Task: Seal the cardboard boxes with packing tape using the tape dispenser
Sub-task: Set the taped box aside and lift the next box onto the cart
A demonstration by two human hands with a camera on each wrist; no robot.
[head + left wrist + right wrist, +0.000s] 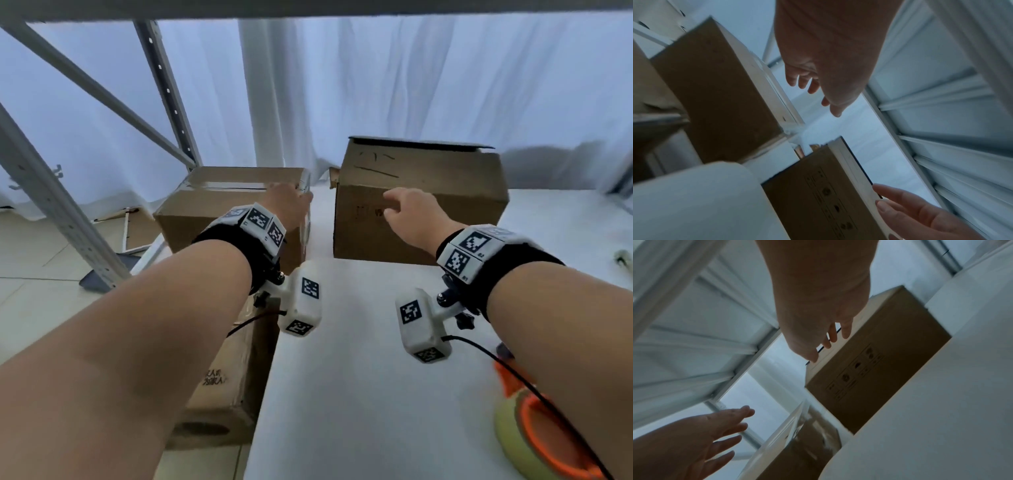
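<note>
Two cardboard boxes stand at the far end of the white table (359, 377). The smaller left box (226, 205) has shiny clear tape along its top. The larger right box (445, 212) has its top flaps slightly raised. My left hand (291, 200) hovers by the left box's top right corner with straight, spread fingers (731, 428) and holds nothing. My right hand (400, 205) is in front of the right box's upper front face, its loosely bent fingers (830, 337) near the top edge (869, 318) and empty. The orange tape dispenser (534, 435) with its yellowish roll lies at the near right, under my right forearm.
A grey metal shelf upright (51, 205) and braces stand at the left, and a beam runs overhead. A white curtain (411, 85) hangs behind the boxes. Another cardboard box (219, 387) sits on the floor beside the table's left edge.
</note>
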